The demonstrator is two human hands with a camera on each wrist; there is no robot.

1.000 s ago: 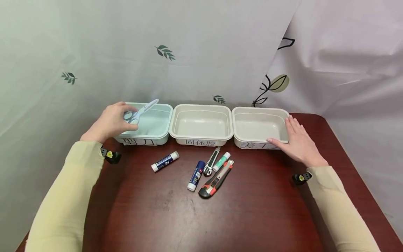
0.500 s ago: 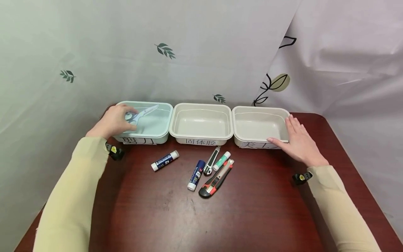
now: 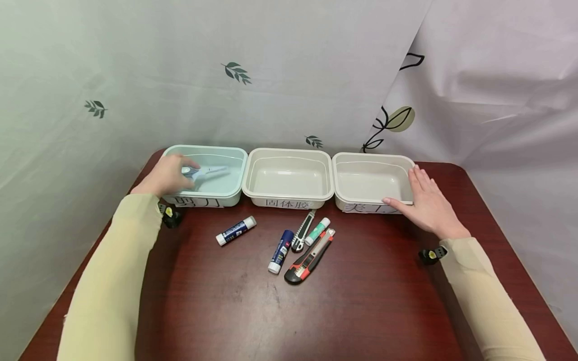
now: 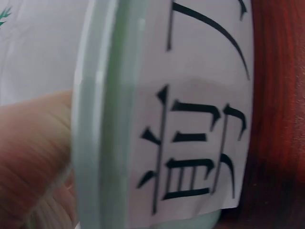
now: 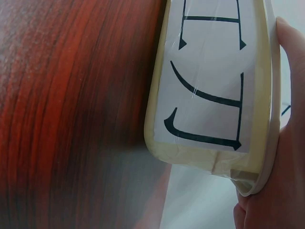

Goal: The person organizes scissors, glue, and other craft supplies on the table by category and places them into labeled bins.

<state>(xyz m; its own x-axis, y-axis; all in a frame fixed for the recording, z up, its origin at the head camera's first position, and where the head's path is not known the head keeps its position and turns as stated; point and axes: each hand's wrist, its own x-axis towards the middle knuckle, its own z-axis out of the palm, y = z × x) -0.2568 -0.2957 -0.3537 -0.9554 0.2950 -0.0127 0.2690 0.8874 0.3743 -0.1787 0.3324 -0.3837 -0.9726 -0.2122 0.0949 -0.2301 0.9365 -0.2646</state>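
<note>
Light-blue scissors (image 3: 209, 172) are low inside the pale green-blue bin (image 3: 232, 193) on the left, blades pointing right and slightly blurred. Their handles lie between the thumb and fingers of my left hand (image 3: 164, 175), which reaches over the bin's left side and holds them. In the left wrist view, the bin's labelled wall hides the scissors and part of the left hand (image 4: 33, 152). My right hand (image 3: 426, 205) rests on the right end of the right cream bin (image 3: 340, 198), fingers straight along its rim and thumb at the front edge.
Between them stands a middle cream bin (image 3: 289, 197). In front lie a blue glue stick (image 3: 236, 230), another blue glue stick (image 3: 281, 250), a green glue stick (image 3: 318, 231), a black-and-white utility knife (image 3: 302, 231) and a red-and-black utility knife (image 3: 310, 257). A patterned curtain (image 3: 271, 110) hangs behind.
My left hand has lowered the scissors into the left bin, moving slightly right and down; the blades have swung from pointing up to nearly level. The right hand has stayed still.
</note>
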